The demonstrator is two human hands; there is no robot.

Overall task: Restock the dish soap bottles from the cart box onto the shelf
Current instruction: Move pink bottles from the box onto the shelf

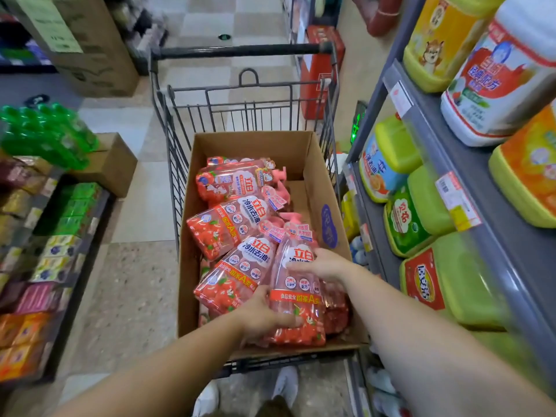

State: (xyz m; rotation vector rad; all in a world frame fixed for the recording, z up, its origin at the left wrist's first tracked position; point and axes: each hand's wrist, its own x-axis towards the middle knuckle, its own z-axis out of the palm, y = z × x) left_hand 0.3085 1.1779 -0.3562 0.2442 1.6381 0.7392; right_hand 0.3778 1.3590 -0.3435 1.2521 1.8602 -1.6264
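Observation:
An open cardboard box (316, 164) sits in a grey wire shopping cart (240, 94) in front of me. Several pink-red dish soap bottles lie in it on their sides. Both my hands hold the nearest dish soap bottle (296, 296). My left hand (261, 316) grips its lower end and my right hand (325, 266) wraps its upper part. Another bottle (237, 272) lies just left of it. The shelf (427, 152) stands to the right of the cart, filled with green and yellow detergent jugs.
A low shelf (45, 251) of boxed goods and green bottles (45, 130) lines the left side. Cardboard cartons (90, 55) stand on the floor at the back left, and a red box (319, 73) stands beyond the cart. My shoes (285, 386) show below the cart.

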